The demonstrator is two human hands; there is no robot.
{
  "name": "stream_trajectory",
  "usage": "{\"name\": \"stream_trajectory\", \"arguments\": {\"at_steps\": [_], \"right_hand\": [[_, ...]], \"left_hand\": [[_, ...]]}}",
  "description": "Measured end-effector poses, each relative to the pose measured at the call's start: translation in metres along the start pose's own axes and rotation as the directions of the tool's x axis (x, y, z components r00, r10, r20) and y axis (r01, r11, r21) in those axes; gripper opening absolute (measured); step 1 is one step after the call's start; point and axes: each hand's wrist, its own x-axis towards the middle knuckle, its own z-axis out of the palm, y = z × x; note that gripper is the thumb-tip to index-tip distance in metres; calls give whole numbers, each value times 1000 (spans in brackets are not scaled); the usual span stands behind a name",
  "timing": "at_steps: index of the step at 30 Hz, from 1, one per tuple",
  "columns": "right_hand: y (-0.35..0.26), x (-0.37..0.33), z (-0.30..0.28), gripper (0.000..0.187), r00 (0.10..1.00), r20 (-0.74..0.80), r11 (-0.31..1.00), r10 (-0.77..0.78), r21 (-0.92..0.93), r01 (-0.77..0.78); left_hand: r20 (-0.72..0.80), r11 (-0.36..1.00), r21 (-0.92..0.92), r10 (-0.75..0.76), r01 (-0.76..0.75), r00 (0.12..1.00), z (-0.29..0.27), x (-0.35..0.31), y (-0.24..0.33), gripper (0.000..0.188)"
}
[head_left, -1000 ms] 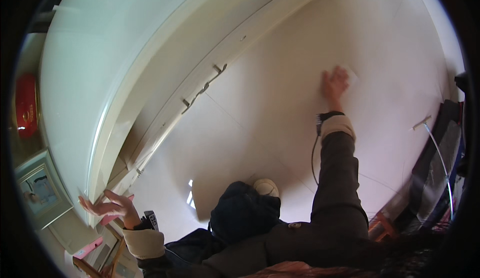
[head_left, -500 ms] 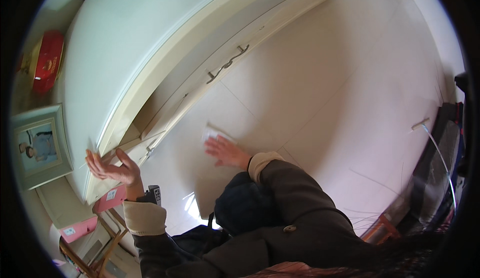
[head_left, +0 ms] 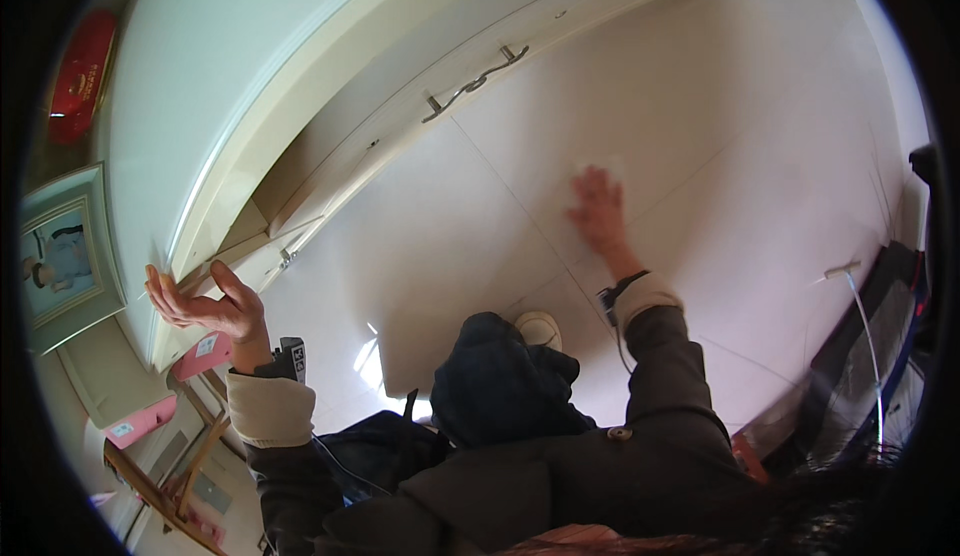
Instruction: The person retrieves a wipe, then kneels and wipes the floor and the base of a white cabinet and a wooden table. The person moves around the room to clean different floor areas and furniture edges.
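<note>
Alongside the white cabinet (head_left: 260, 46), we see the pale tiled floor (head_left: 470, 216) spread out. Left of the cabinet are a framed picture (head_left: 62, 264) and a red container (head_left: 82, 78). Out from the cabinet's front, our right hand (head_left: 602, 208) is blurred over the floor, fingers spread; we cannot tell what lies beneath. At the cabinet's corner, our left hand (head_left: 212, 310) is empty, fingers loosely bent. On its front sits a curved metal handle (head_left: 476, 85).

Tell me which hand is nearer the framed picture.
The left hand, beside the white panel and near the framed picture; the right hand appears blurred over the tiled floor, farther right.
</note>
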Motion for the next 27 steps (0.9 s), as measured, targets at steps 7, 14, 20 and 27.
{"name": "stream_trajectory", "arguments": {"at_steps": [7,14,20,27], "right_hand": [[96,-11,-15,64,861,-214,886,462,55,-461],[-59,-96,32,71,989,120,996,92,2,-92],[-153,-77,32,63,743,31,730,-668,220,647],[-256,49,47,57,407,-39,395,-913,171,903]], "left_hand": [[-13,999,-38,22,-22,1000,2,4,0,53],[-43,999,-37,13,-14,999,5,-1,-4,54],[-21,997,-72,-33,32,999,0,-2,-1,52],[8,998,-48,-46,47,999,1,-4,-1,56]]}}
